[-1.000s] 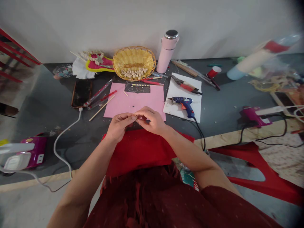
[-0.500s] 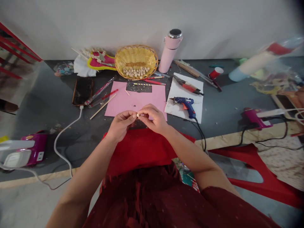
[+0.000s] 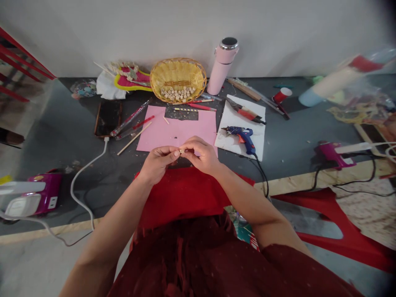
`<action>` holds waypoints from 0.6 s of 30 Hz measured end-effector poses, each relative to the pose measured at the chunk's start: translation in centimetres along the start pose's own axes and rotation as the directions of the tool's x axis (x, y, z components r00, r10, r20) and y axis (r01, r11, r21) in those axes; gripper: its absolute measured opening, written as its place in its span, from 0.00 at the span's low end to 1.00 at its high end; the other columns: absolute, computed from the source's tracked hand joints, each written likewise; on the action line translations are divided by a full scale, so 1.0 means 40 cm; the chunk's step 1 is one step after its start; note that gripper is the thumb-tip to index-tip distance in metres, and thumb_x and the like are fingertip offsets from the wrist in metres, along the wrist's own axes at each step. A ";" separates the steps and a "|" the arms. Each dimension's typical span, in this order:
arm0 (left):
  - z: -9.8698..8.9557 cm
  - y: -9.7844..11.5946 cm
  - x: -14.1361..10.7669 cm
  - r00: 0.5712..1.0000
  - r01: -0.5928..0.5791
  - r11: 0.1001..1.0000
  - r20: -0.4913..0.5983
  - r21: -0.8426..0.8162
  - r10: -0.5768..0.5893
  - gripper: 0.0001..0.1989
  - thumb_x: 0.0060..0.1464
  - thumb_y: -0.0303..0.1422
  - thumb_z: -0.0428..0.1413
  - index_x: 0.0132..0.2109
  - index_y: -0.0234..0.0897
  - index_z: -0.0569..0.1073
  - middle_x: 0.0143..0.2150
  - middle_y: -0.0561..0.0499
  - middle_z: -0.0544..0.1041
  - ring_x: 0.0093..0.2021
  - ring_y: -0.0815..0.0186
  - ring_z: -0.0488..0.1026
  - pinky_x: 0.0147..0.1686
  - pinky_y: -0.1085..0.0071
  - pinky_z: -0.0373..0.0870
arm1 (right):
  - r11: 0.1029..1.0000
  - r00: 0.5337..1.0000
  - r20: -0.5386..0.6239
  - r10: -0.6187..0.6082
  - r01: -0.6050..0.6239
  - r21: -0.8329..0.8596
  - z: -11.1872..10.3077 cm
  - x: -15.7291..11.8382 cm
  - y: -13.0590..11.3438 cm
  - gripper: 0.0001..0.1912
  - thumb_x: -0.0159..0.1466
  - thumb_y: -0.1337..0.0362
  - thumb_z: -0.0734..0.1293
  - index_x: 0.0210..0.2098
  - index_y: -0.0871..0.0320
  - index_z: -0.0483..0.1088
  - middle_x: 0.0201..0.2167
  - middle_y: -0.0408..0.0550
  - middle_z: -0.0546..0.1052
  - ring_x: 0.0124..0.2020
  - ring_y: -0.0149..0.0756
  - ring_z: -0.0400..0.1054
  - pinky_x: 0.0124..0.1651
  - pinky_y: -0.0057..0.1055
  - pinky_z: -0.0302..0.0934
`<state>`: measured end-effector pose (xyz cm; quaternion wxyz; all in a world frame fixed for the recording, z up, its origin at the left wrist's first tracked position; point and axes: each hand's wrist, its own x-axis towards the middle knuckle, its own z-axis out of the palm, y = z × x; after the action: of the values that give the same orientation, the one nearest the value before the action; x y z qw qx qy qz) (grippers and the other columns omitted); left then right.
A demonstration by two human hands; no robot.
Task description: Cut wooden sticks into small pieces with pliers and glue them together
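A small cream-coloured flower-like piece [image 3: 182, 151] is pinched between the fingertips of both hands. My left hand [image 3: 158, 163] comes at it from the left, thumb and forefinger closed. From the other side my right hand [image 3: 202, 154] grips it the same way. Both hands are just above the near edge of a pink sheet of paper [image 3: 151, 138], over a red cloth [image 3: 182, 192]. Similar small pale pieces [image 3: 179, 94] lie in a yellow wicker basket [image 3: 177, 70] behind the sheet.
Right of the paper, a blue glue gun [image 3: 243, 138] and red-handled pliers [image 3: 246, 112] rest on a white board [image 3: 224, 142]. A pink flask [image 3: 221, 68] stands by the wall. Left are a charging phone [image 3: 108, 118], a thin stick [image 3: 134, 139] and a magenta power block [image 3: 49, 192].
The small piece has been turned between my fingertips and shows a broader, flower-like side. Both hands stay in nearly the same place.
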<state>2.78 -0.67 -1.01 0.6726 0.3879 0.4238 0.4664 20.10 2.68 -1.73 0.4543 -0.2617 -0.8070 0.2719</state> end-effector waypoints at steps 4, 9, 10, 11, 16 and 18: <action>-0.001 -0.001 0.000 1.000 -0.006 1.000 -0.007 0.020 0.006 0.08 0.45 0.36 0.65 0.31 0.37 0.80 0.24 0.54 0.71 0.25 0.74 0.62 0.26 0.75 0.59 | 0.999 0.999 -0.011 -0.044 0.044 -0.001 0.001 0.003 -0.004 0.05 0.64 0.67 0.65 0.41 0.56 0.69 0.34 0.47 0.72 0.34 0.30 0.67 0.36 0.29 0.65; -0.002 0.000 0.000 1.000 -0.010 1.000 -0.001 0.020 0.010 0.07 0.45 0.36 0.65 0.31 0.36 0.79 0.24 0.54 0.71 0.25 0.74 0.62 0.26 0.75 0.58 | 0.998 0.998 -0.011 -0.067 0.067 0.000 0.002 0.003 -0.002 0.06 0.64 0.68 0.65 0.41 0.56 0.69 0.34 0.47 0.72 0.35 0.31 0.67 0.37 0.30 0.66; -0.003 -0.001 -0.001 1.000 -0.011 1.000 0.002 0.018 0.011 0.07 0.45 0.36 0.64 0.31 0.36 0.79 0.24 0.54 0.71 0.25 0.74 0.62 0.26 0.75 0.58 | 0.998 0.998 -0.009 -0.062 0.062 0.001 0.002 0.003 -0.001 0.06 0.64 0.68 0.65 0.41 0.56 0.69 0.34 0.47 0.72 0.35 0.31 0.67 0.37 0.29 0.66; -0.004 -0.002 -0.001 1.000 -0.012 1.000 0.004 0.016 0.012 0.07 0.46 0.35 0.64 0.31 0.36 0.79 0.24 0.54 0.70 0.25 0.74 0.62 0.26 0.75 0.58 | 0.998 0.998 -0.007 -0.055 0.055 0.003 0.003 0.002 0.000 0.06 0.64 0.68 0.65 0.41 0.56 0.69 0.34 0.47 0.71 0.35 0.30 0.67 0.37 0.29 0.66; -0.006 -0.005 0.000 1.000 -0.024 1.000 0.016 0.015 0.024 0.07 0.48 0.35 0.63 0.32 0.36 0.79 0.23 0.54 0.69 0.24 0.74 0.61 0.26 0.76 0.58 | 1.000 1.000 0.003 -0.023 0.023 0.021 0.003 -0.002 0.003 0.07 0.64 0.68 0.65 0.42 0.56 0.69 0.35 0.47 0.71 0.34 0.29 0.67 0.36 0.29 0.65; -0.007 -0.004 0.000 0.999 -0.026 1.000 0.024 0.015 0.026 0.06 0.49 0.35 0.63 0.32 0.36 0.79 0.22 0.55 0.68 0.24 0.75 0.61 0.26 0.76 0.57 | 1.000 1.000 0.008 -0.013 0.013 0.022 0.002 -0.002 0.001 0.07 0.64 0.67 0.65 0.43 0.56 0.69 0.35 0.47 0.71 0.34 0.29 0.66 0.35 0.28 0.65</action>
<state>2.59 -0.68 -1.26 0.6687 0.4037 0.4142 0.4672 20.09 2.64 -1.85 0.4556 -0.2505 -0.8075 0.2787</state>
